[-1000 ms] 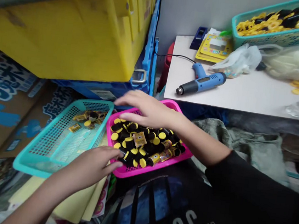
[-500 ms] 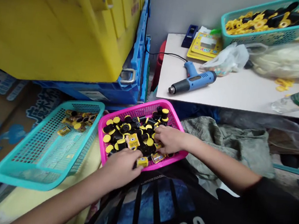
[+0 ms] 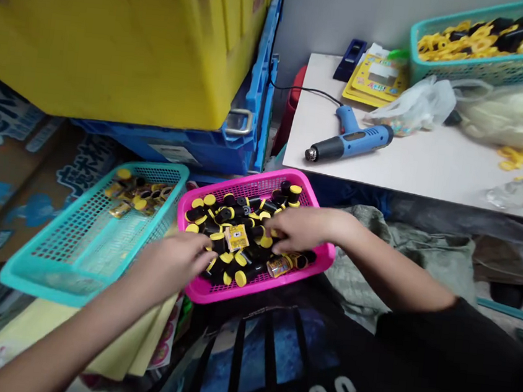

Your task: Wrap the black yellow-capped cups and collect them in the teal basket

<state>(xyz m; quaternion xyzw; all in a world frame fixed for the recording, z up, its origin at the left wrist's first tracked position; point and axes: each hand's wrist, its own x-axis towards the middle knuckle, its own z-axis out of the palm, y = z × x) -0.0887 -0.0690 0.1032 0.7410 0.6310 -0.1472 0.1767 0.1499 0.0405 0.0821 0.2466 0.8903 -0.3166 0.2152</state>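
Observation:
A pink mesh basket on my lap holds several small black cylinders with yellow caps and a few yellow-labelled pieces. My left hand rests at the basket's front left rim, fingers curled toward the cylinders; what they hold is hidden. My right hand reaches into the middle of the basket, fingers bent down among the pieces. A teal mesh basket lies to the left with a few of the same pieces at its far end.
Yellow and blue crates stack at the back left above cardboard boxes. A white table at right carries a blue heat gun, plastic bags, yellow cards and another teal basket of yellow and black parts.
My left hand drew back from the basket's front middle to its front left rim. My right hand stayed among the pieces. The view shifted slightly.

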